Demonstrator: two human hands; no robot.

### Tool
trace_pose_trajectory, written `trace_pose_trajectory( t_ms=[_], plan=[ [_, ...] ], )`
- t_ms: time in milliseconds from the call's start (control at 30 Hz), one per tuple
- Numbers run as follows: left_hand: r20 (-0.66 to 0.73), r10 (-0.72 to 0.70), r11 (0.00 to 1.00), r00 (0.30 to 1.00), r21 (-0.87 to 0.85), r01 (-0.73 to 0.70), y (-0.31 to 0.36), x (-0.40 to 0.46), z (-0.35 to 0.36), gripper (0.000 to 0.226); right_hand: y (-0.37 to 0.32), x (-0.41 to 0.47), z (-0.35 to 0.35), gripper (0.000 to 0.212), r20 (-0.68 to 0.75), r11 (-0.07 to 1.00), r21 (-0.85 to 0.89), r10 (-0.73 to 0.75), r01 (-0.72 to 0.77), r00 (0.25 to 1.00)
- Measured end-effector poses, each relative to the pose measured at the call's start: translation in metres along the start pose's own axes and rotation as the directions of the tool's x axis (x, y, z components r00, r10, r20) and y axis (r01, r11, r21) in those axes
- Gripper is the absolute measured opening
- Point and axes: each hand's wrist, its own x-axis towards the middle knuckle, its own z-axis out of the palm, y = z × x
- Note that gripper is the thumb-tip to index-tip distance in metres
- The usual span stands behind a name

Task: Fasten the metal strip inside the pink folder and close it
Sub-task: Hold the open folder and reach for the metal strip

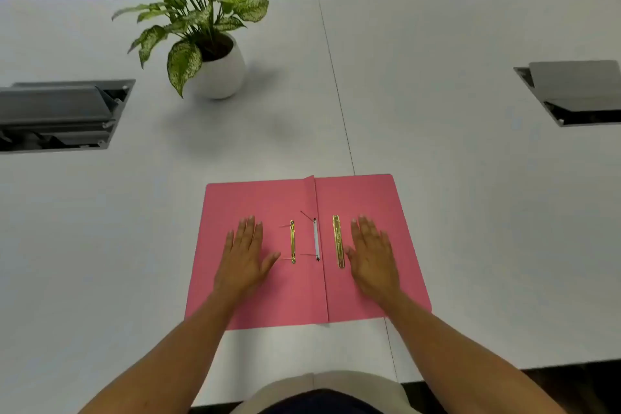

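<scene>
A pale table (437, 111) runs across an office, a potted plant (201, 27) at eleven o'clock from me. The pink folder (255, 205) lies open flat at the near edge, straight ahead. My left hand (243, 255) and right hand (371, 257) rest palm down, fingers spread, gripping nothing, pinning each cover so it stays flat. Between them the parts are laid out within reach: a gold bar (292, 241) on its prongs at nine o'clock of the spine, the loose metal strip (338, 241) at three.

Matt pink card folder (366, 198), shiny brass-coloured metal strips (338, 241), smooth matt white table (470, 178), glossy pot (223, 76).
</scene>
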Motion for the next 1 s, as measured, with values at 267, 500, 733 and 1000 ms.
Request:
trace_pose_trajectory(
  t_ms=[267, 500, 733, 1000],
  plan=[
    [0.122, 0.032, 0.999, 0.992, -0.043, -0.027, 0.000, -0.019, 0.036, 0.098, -0.014, -0.020, 0.021, 0.026, 0.012, 0.997, 0.008, -0.079, 0.079, 0.997],
    [0.141, -0.004, 1.000, 0.990, -0.028, 0.008, 0.001, -0.018, 0.058, 0.082, -0.022, -0.015, 0.022, 0.009, -0.017, 0.997, 0.067, -0.034, 0.035, 0.999],
    [0.118, -0.018, 0.999, 0.993, -0.032, 0.022, -0.003, -0.018, 0.071, 0.073, -0.024, -0.011, 0.023, 0.012, 0.021, 0.975, 0.216, 0.057, -0.060, 0.998],
    [0.101, -0.031, 0.999, 0.994, -0.030, 0.034, -0.001, -0.017, 0.071, 0.075, -0.024, -0.003, 0.014, 0.016, 0.086, 0.991, 0.122, 0.048, -0.058, 0.995]
  ],
)
